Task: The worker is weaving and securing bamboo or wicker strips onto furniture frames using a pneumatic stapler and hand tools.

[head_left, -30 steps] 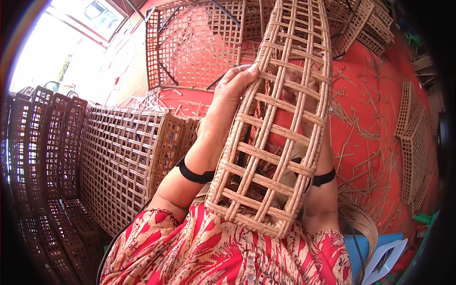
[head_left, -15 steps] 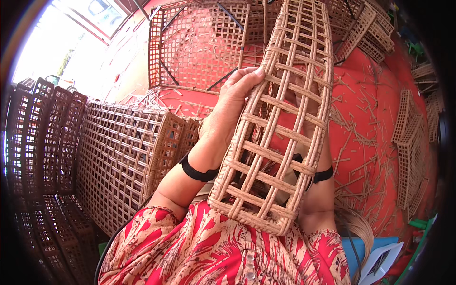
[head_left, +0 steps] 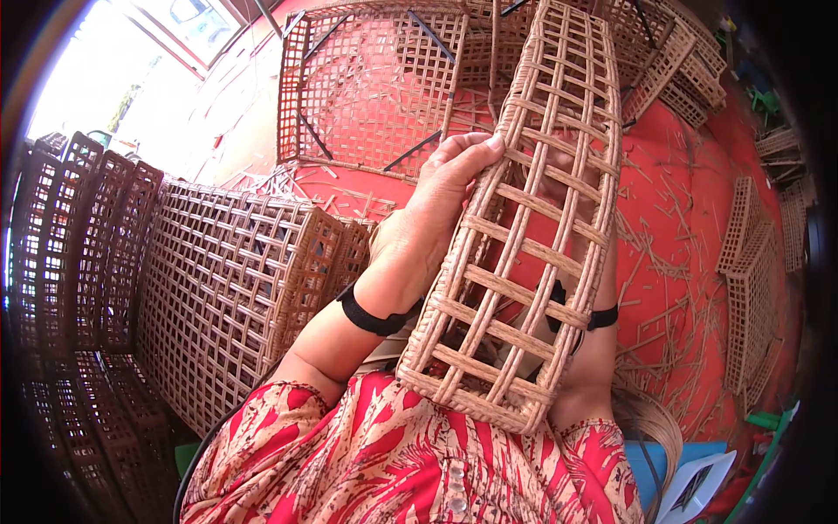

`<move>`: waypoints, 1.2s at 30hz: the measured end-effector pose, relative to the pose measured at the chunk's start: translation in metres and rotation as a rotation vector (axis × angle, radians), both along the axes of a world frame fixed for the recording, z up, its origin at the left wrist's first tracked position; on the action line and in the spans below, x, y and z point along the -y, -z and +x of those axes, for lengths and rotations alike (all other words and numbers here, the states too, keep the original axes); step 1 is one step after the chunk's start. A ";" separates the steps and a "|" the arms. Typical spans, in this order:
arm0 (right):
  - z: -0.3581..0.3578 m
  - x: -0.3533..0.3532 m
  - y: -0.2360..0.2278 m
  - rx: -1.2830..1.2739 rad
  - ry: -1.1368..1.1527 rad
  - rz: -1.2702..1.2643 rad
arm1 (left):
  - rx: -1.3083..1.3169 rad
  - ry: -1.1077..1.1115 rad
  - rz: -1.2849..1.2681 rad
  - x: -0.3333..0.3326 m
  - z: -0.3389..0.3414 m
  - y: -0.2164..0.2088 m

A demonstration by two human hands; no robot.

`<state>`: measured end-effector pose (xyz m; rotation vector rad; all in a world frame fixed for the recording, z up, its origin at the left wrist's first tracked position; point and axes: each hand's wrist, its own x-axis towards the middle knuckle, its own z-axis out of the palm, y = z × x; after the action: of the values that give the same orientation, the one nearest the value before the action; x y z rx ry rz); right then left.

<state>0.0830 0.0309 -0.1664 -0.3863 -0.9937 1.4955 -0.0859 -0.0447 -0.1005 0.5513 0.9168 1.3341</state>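
Note:
A long woven basket [head_left: 502, 286] of light brown strips stands tilted before me, its narrow latticed side facing up and its near end against my patterned shirt. My left hand [head_left: 454, 175] grips its left edge, the thumb pressed on the rim and the fingers curled round behind. Behind the lattice, my right hand [head_left: 561, 166] shows only in pieces through the gaps. Its fingers are mostly hidden, so I cannot tell how they lie. Both forearms wear black bands.
Large woven baskets [head_left: 231, 271] stand at my left, with darker ones [head_left: 78, 262] beyond. A shallow woven frame with black corner braces [head_left: 367, 113] lies ahead. Cut strips litter the red floor [head_left: 672, 175]. More woven pieces [head_left: 755, 297] lie right; a strip bundle [head_left: 659, 428] hangs near a blue item [head_left: 650, 463].
The basket and both hands have shifted slightly to the right in the picture. The left hand keeps its hold on the same edge.

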 end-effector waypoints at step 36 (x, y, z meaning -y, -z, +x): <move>-0.014 0.013 0.003 -0.011 -0.005 -0.027 | -0.001 0.002 0.031 0.000 -0.001 0.001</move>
<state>0.0695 0.0183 -0.1695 -0.3946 -0.9675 1.5157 -0.0864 -0.0449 -0.1012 0.5767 0.8977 1.3484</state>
